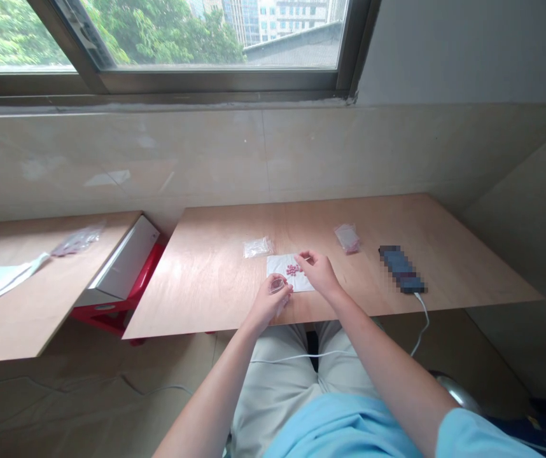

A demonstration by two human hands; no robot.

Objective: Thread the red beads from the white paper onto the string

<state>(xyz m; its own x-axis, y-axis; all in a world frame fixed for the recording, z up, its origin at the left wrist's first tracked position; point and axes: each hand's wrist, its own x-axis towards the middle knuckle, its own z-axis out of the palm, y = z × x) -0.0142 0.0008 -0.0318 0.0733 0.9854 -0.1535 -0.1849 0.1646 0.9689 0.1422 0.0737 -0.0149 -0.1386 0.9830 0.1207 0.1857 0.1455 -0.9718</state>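
Several small pinkish-red beads lie in a cluster on a white sheet near the front of the table. Over the sheet's lower left corner, my left hand is closed around a small clear plastic bag, which hangs below the fingers. My right hand reaches over the sheet's right side, thumb and fingertips pinched just above the beads. Whatever is between those fingertips is too small to make out.
On the wooden table, clear packets lie behind the sheet and a bag with pinkish contents lies farther right. A blurred-out phone-like device has a white cable. Left stands another table beside a red stool.
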